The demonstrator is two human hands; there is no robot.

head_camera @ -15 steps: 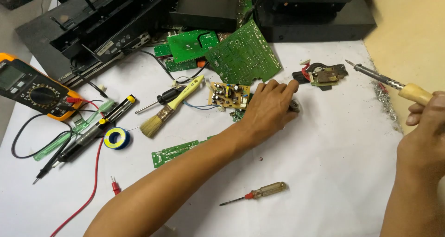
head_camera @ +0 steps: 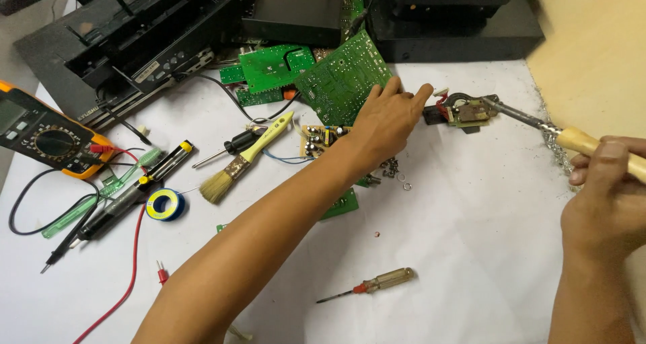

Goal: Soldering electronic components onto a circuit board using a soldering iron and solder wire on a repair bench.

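My left hand (head_camera: 387, 119) reaches across the white sheet, its fingertips at the black edge of a small brown circuit piece (head_camera: 468, 110) with red wires; it grips nothing that I can see. My right hand (head_camera: 605, 203) is closed on the wooden handle of a soldering iron (head_camera: 531, 121), whose metal tip rests on that small piece. A large green circuit board (head_camera: 340, 78) leans just behind my left hand. A small board with capacitors (head_camera: 319, 137) lies under my left wrist, and loose screws (head_camera: 393, 169) lie beside it.
A yellow-handled brush (head_camera: 245, 159), black screwdriver (head_camera: 232, 145), blue-yellow spool (head_camera: 165, 204) and orange multimeter (head_camera: 47, 139) with leads lie to the left. An amber-handled screwdriver (head_camera: 373, 283) lies near the front. Opened black equipment (head_camera: 134, 34) stands at the back.
My left hand has lifted off the table and stretched right toward the small circuit piece. The soldering iron tip has come down onto that piece.
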